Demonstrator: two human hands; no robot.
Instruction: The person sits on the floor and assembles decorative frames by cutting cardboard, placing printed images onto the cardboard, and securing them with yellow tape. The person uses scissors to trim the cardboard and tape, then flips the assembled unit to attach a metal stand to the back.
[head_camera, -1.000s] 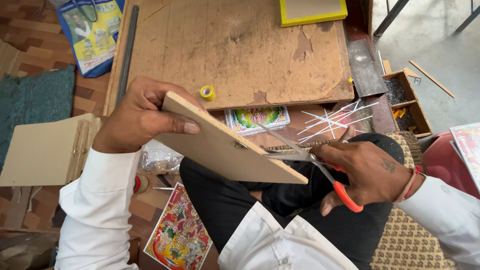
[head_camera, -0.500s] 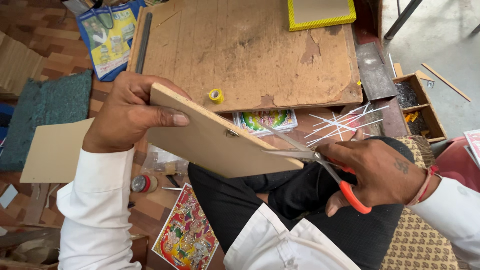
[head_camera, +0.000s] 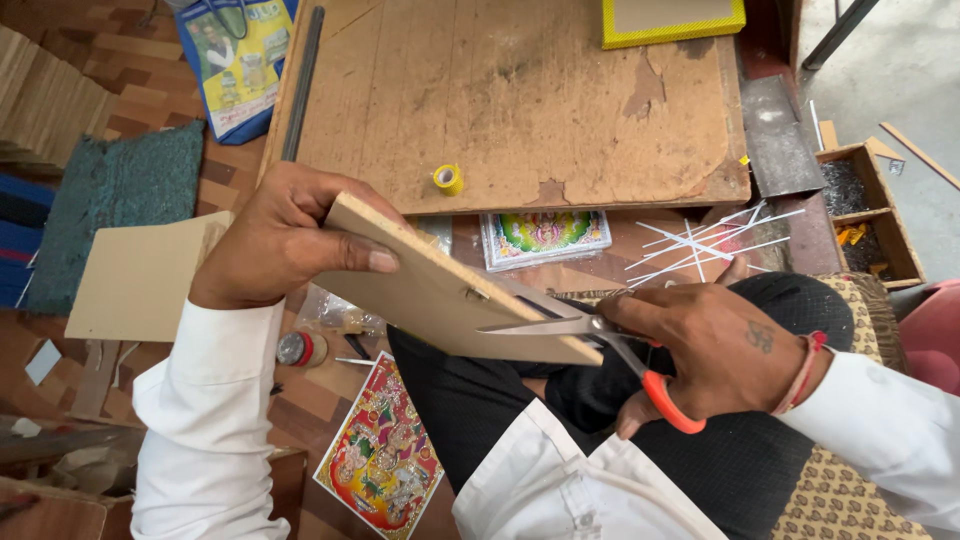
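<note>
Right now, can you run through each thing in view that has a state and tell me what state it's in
Left hand: gripping the board by its upper end.
Right hand: fingers through the scissors' handles.
Board: held tilted above the lap.
Scissors: blades against the board's lower edge.
Yellow tape roll: lying flat on the worn work board.
Wooden box: open, bits inside.
White sticks: scattered loose.

Left hand (head_camera: 285, 240) clamped, thumb on top; right hand (head_camera: 715, 345) fingers curled, gripping.
</note>
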